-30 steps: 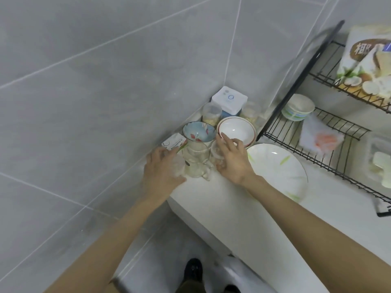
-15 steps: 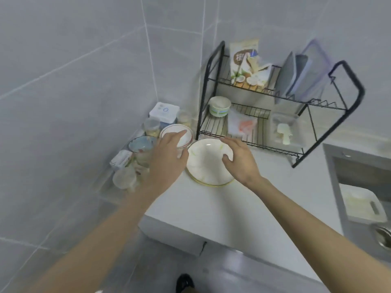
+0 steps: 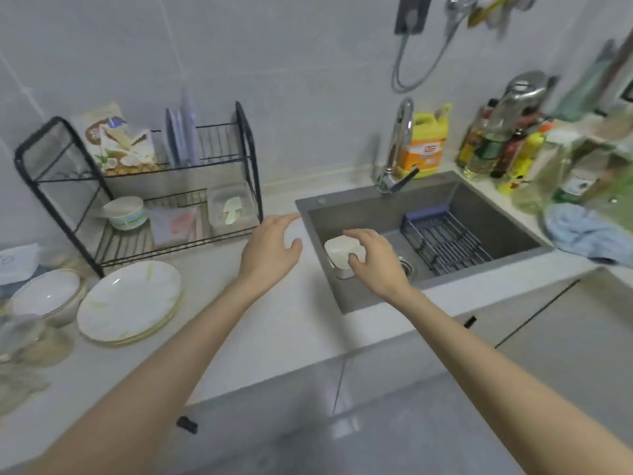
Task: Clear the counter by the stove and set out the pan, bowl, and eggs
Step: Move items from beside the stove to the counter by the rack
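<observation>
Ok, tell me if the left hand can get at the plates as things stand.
Probably yes. The left hand is open and holds nothing; the plates lie to its left with bare counter between. The rack stands behind that path, and the right hand grips a tub in the sink.

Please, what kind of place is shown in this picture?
Most likely a home kitchen: a grey metal sink with a chrome tap, a black wire dish rack and stacked white plates.
</observation>
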`<action>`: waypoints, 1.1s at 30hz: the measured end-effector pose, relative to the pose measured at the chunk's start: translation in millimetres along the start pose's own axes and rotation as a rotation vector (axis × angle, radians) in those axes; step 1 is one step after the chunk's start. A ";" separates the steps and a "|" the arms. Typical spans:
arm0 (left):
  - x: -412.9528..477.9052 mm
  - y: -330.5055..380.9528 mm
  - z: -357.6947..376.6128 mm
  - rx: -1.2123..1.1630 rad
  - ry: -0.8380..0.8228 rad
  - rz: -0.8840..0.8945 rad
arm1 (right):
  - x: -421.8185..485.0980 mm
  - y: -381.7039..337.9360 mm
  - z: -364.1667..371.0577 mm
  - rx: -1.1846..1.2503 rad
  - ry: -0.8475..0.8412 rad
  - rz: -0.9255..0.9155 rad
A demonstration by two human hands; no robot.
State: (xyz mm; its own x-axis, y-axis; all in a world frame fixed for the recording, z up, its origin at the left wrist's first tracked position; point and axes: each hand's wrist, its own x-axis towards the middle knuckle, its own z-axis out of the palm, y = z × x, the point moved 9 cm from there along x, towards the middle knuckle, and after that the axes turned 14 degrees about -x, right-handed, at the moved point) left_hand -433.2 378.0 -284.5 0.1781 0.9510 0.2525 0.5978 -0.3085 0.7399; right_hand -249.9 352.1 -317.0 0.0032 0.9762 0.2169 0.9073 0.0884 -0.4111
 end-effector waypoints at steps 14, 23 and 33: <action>-16.8 299.3 310.0 -0.133 -0.484 0.385 | -202.9 310.2 -202.7 -0.056 0.284 0.588; -85.2 462.3 479.0 -0.274 -0.833 0.588 | -352.6 435.0 -300.1 -0.118 0.493 0.943; -188.8 647.3 646.8 -0.353 -1.141 0.810 | -511.9 553.4 -403.3 -0.198 0.688 1.303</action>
State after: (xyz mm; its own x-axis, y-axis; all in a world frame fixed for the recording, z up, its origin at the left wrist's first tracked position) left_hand 425.7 11.2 -256.4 0.9850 -0.0398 0.1676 -0.1587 -0.5887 0.7926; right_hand 420.1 -178.6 -298.5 0.9804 0.0575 0.1883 0.1505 -0.8356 -0.5284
